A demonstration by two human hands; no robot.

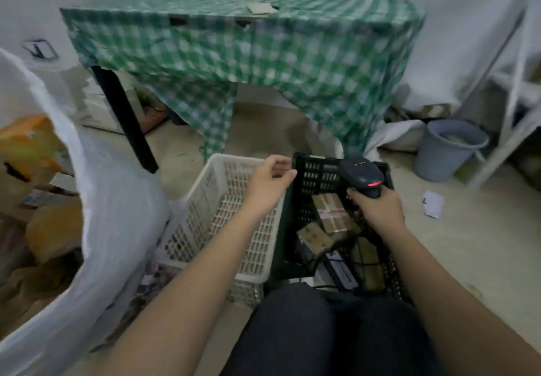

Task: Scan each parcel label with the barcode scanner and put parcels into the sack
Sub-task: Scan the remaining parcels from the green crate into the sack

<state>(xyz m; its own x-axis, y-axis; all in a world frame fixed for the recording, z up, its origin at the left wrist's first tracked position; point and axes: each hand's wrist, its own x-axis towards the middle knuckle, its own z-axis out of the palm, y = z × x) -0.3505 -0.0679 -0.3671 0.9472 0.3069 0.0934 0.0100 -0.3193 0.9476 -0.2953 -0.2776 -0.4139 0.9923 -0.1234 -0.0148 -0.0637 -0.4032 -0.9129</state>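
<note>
black plastic makes up the crate (304, 170) on the right, and brown parcels (332, 214) lie inside it, some with tape on them. the right hand (377, 208) is over this crate, and its fingers wrap around the handle of the barcode scanner (361, 175), which shows a small red light. the left hand (268, 182) hangs over the white basket (222, 200) just left of the crate, its fingers loosely curled and holding nothing. a big white sack (111, 200) stands open at the near left, with orange and brown parcels showing inside it. far behind is a table with a green checked cloth (248, 62). a grey bucket (448, 147) sits on the floor at the right.
</note>
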